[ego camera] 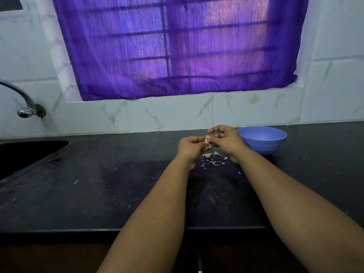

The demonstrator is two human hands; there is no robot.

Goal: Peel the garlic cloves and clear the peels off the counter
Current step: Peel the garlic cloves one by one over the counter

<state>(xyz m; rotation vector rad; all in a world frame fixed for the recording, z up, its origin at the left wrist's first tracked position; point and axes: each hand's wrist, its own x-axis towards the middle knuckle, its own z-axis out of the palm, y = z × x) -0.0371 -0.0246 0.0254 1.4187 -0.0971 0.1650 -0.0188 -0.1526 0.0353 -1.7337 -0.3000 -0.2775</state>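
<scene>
Both hands meet above the black counter (118, 184), a little left of a blue bowl (263, 139). My left hand (192, 146) pinches a small pale garlic clove (207, 139) at its fingertips. My right hand (226, 139) has its fingers curled at the same clove, pinching its skin. Under the hands lies a scatter of garlic peels (211, 159) on the counter, with a few loose pieces that may be cloves. The inside of the bowl looks bare from here.
A dark sink (25, 154) is sunk into the counter at the left, with a metal tap (23, 107) on the tiled wall above it. A purple curtain (177, 46) covers the window behind. Stray peel flecks (76, 181) dot the counter.
</scene>
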